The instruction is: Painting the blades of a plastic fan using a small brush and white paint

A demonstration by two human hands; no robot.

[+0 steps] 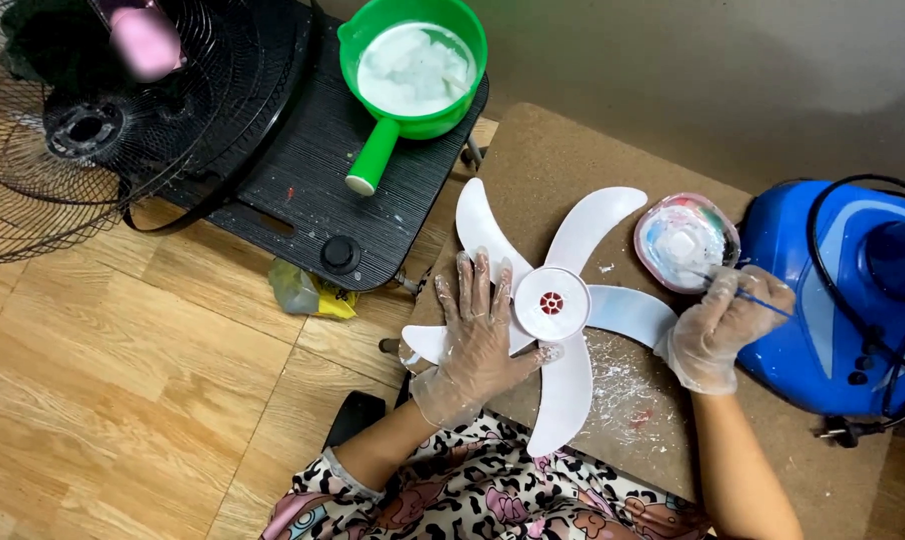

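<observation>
Item 1: my left hand [481, 335], in a clear disposable glove, lies flat with fingers spread, pressing on the white five-bladed plastic fan propeller [553, 305]; it grips nothing.

Item 2: my right hand [718, 325], likewise gloved, is closed around a thin blue-handled brush [748, 297], whose tip reaches the rim of the small shallow bowl of white paste [685, 240].

Item 3: the propeller rests on the brown tabletop [533, 150], its round hub with a red centre just right of my left thumb. White smears mark the tabletop between the lower blades.

Item 4: a glossy blue rounded plastic housing with black cable [843, 290] stands just beside my right hand, at the tabletop's right edge.

Item 5: a green plastic long-handled scoop holding milky water [413, 65] sits on a black ribbed fan base [323, 170], well apart from both hands.

Item 6: a black wire fan grille [43, 190] lies at far left over the wooden floor [123, 400].

Item 7: a crumpled yellow-green wrapper [308, 292] lies on the floor by the base; I cannot make out any label.
</observation>
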